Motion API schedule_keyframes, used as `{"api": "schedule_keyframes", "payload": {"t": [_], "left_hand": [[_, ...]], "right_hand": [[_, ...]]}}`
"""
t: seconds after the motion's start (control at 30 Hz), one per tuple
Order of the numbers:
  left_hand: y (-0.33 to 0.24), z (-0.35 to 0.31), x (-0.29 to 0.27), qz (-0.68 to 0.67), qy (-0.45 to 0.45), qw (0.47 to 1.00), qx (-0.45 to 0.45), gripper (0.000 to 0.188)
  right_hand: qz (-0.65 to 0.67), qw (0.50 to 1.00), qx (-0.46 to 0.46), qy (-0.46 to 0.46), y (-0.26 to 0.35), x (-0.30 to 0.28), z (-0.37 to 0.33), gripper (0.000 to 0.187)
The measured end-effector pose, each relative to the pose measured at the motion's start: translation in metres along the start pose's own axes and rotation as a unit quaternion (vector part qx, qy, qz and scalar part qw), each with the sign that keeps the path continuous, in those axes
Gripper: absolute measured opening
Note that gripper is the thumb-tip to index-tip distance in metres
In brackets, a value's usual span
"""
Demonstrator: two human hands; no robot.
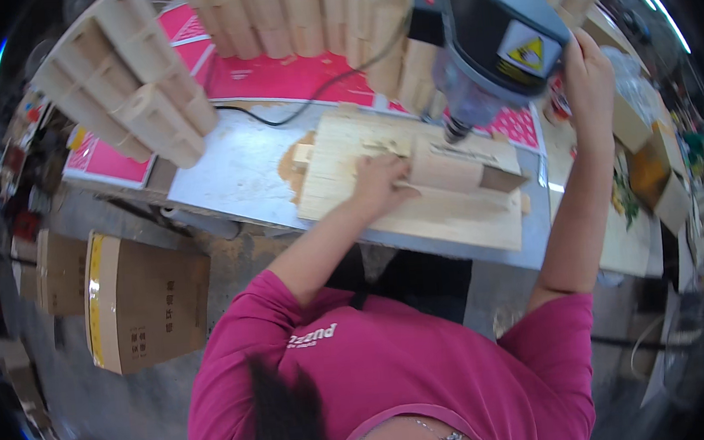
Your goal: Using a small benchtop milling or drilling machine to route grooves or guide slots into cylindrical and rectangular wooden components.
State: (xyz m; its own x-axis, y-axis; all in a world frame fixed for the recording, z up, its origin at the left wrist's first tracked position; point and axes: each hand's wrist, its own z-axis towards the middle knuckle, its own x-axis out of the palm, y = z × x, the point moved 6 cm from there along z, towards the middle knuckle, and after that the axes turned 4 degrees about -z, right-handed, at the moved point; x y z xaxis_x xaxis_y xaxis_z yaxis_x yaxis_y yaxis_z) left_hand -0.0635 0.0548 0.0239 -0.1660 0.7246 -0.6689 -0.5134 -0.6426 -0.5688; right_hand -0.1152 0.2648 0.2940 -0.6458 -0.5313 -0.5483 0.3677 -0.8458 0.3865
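Note:
A pale wooden block with a rounded side lies on a plywood board on the bench. At the block's left end is my left hand, its fingers bent and pressed against it; they are slightly blurred. Over the block hangs a dark drill press with a clear guard. Its chuck points down at the block's upper edge; whether the bit touches the wood cannot be seen. Raised along the machine's right side, my right hand is closed on it. The exact part in its grip is hidden.
Stacked wooden pieces stand at the left of the bench, with more rows at the back on pink sheeting. A black cable crosses the bench. Cardboard boxes stand on the floor at left. An open carton is at right.

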Motion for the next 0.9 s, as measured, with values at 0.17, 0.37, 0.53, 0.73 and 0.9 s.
{"api": "schedule_keyframes", "payload": {"t": [0.17, 0.37, 0.53, 0.73, 0.9], "left_hand": [[-0.002, 0.001, -0.007, 0.0, 0.01, 1.0, -0.01, 0.051], [-0.005, 0.001, -0.004, -0.011, 0.029, 0.999, -0.01, 0.053], [-0.003, 0.001, -0.001, -0.003, 0.042, 0.999, -0.021, 0.055], [-0.005, 0.0, -0.003, -0.003, 0.038, 0.999, -0.027, 0.056], [-0.003, 0.0, -0.003, -0.008, 0.043, 0.998, -0.034, 0.056]], "right_hand": [[0.055, 0.998, -0.015, -0.004, 0.01, -0.021, -0.059, 0.026], [0.174, 0.984, 0.007, -0.033, 0.004, -0.009, -0.137, 0.01], [0.169, 0.982, -0.06, -0.056, -0.02, 0.03, -0.172, 0.01], [0.173, 0.978, -0.094, -0.065, -0.023, 0.039, -0.176, 0.009], [0.131, 0.98, -0.113, -0.097, -0.005, -0.001, -0.138, 0.005]]}}
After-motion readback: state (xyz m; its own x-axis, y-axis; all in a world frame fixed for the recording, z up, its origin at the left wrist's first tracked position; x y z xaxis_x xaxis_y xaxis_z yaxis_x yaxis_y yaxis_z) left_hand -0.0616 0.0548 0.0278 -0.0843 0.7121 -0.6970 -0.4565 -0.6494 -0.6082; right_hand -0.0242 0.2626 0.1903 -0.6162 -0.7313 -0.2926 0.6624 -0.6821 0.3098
